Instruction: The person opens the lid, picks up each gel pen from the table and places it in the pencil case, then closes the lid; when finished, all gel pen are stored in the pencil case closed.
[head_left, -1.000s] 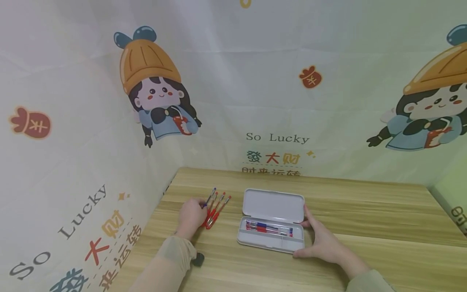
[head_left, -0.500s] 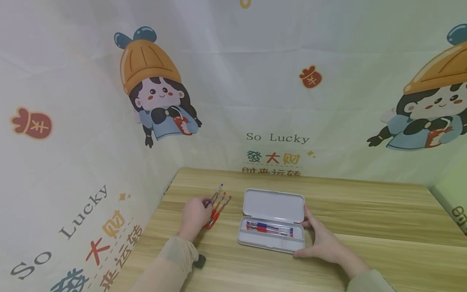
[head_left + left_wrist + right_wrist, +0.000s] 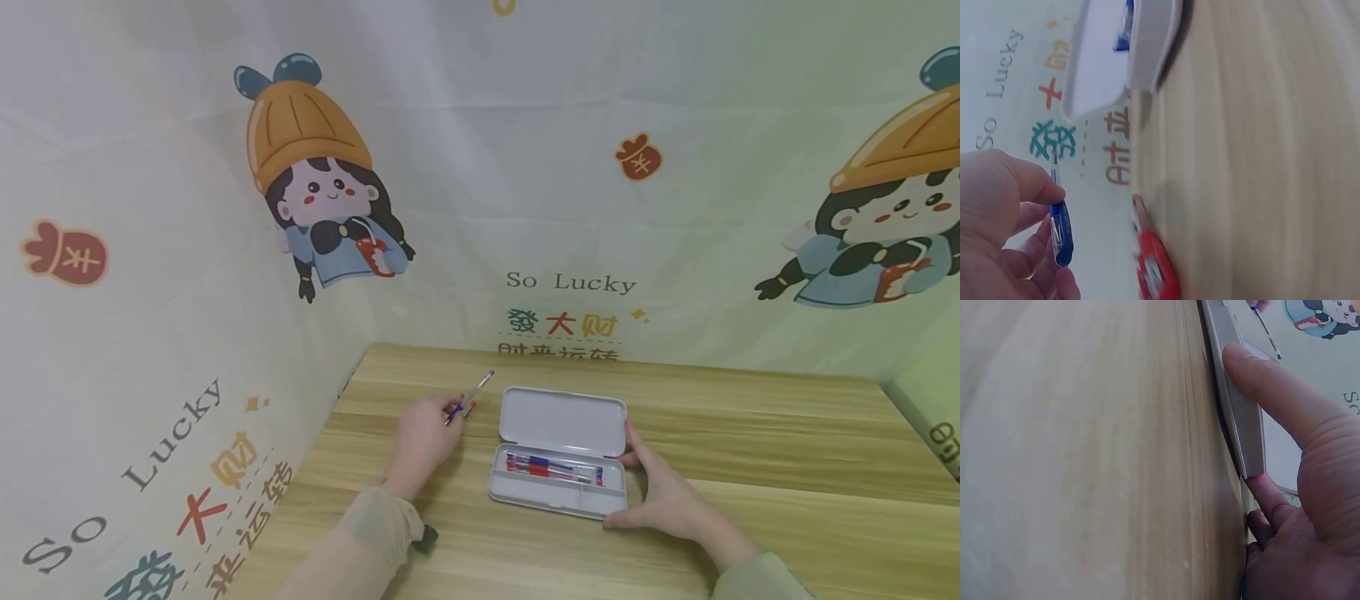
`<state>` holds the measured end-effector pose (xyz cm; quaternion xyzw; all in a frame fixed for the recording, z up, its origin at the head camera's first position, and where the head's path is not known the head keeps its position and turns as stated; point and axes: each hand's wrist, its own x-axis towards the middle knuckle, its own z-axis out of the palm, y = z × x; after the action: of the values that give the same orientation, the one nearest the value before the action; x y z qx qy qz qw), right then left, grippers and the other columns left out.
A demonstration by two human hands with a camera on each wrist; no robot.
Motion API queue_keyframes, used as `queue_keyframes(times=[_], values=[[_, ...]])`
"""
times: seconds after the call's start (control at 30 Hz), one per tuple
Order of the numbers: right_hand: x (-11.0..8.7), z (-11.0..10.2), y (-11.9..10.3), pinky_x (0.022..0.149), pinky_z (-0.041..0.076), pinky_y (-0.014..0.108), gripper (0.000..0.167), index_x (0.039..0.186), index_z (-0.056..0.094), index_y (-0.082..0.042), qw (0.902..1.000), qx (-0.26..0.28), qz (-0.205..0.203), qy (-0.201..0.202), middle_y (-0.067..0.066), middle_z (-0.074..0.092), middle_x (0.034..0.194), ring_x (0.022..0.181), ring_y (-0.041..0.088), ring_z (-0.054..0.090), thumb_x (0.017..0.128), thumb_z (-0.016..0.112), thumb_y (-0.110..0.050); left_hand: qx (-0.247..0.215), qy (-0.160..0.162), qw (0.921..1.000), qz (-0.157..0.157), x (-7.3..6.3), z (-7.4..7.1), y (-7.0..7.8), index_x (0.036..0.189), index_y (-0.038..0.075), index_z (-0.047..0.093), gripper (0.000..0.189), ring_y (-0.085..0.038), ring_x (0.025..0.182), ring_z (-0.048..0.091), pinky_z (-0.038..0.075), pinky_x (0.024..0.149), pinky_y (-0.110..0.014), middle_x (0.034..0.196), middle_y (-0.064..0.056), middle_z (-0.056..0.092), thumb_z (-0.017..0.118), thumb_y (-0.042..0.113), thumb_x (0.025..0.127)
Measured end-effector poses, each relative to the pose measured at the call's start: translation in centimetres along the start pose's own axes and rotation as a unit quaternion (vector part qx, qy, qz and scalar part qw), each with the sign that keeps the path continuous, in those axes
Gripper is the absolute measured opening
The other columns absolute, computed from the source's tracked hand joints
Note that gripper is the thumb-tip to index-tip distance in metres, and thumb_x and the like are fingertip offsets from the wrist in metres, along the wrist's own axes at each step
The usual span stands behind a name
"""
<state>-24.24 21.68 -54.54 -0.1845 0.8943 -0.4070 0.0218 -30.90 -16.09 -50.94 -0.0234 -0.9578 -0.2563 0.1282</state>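
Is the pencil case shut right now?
No, the pencil case has its lid open, showing red and blue pens inside.

Pale cloth [image 3: 465, 192] walls at back and left, faintly creased. Prints: cartoon girls [image 3: 330, 200] in orange hats [image 3: 309, 125], red pouches [image 3: 639, 158], "So Lucky" lettering [image 3: 570, 283]. Wood-grained table [image 3: 750, 417] below. Light soft, greener toward right.

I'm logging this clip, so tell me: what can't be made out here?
- Left wrist view: the red pens, blurred and cut off by the bottom edge.
- Head view: how many red pens; the left grip hides most of them.
- Right wrist view: contents of the case, hidden by its side.
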Motion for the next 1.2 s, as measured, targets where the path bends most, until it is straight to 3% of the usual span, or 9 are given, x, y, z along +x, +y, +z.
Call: queue_keyframes(times=[0.27,0.5,0.6,0.9,1.2], values=[[0.0,-0.1,-0.2,0.128,0.024,0.077,0.155,0.172,0.006,0.009,1.0,0.0,0.0,0.001,0.016,0.071,0.141,0.149,0.051,0.051,0.063,0.107,-0.036,-0.012,-0.024,0.9988,0.041,-0.7,0.0,2.5,0.128,0.019,0.08,0.028,-0.029,0.112,0.071,0.061,0.099,-0.05,0.122,-0.008,0.076,0.076,0.018,0.101],[-0.1,0.0,-0.3,0.128,0.025,0.077,0.155,0.171,0.007,0.01,1.0,0.0,-0.003,0.006,0.017,0.071,0.14,0.147,0.052,0.052,0.062,0.108,-0.036,-0.015,-0.044,0.993,0.108,-1.5,0.0,4.6,0.125,0.015,0.081,0.024,-0.033,0.122,0.071,0.058,0.109,-0.054,0.13,-0.012,0.077,0.075,0.019,0.102],[-0.1,0.0,-0.3,0.128,0.025,0.077,0.155,0.171,0.008,0.01,1.0,-0.001,-0.004,0.006,0.016,0.071,0.141,0.147,0.052,0.052,0.062,0.108,-0.037,-0.026,-0.062,0.9904,0.121,-1.9,0.3,5.4,0.122,0.016,0.082,0.021,-0.031,0.123,0.069,0.057,0.11,-0.053,0.129,-0.01,0.077,0.076,0.019,0.102],[0.0,0.0,-0.2,0.128,0.026,0.077,0.155,0.172,0.008,0.009,1.0,-0.008,-0.002,0.003,0.016,0.071,0.142,0.149,0.052,0.05,0.063,0.107,-0.038,0.017,-0.112,0.9791,0.169,-2.6,1.6,6.6,0.123,0.02,0.082,0.021,-0.024,0.12,0.068,0.056,0.109,-0.047,0.124,-0.001,0.076,0.075,0.023,0.103],[-0.2,-0.2,-0.3,0.127,0.026,0.078,0.154,0.172,0.007,0.008,1.0,-0.004,-0.001,0.0,0.018,0.07,0.142,0.148,0.053,0.05,0.064,0.107,-0.037,0.047,-0.118,0.9629,0.238,-3.3,3.4,6.8,0.122,0.02,0.083,0.022,-0.02,0.109,0.067,0.057,0.101,-0.039,0.116,-0.001,0.076,0.076,0.022,0.101]])
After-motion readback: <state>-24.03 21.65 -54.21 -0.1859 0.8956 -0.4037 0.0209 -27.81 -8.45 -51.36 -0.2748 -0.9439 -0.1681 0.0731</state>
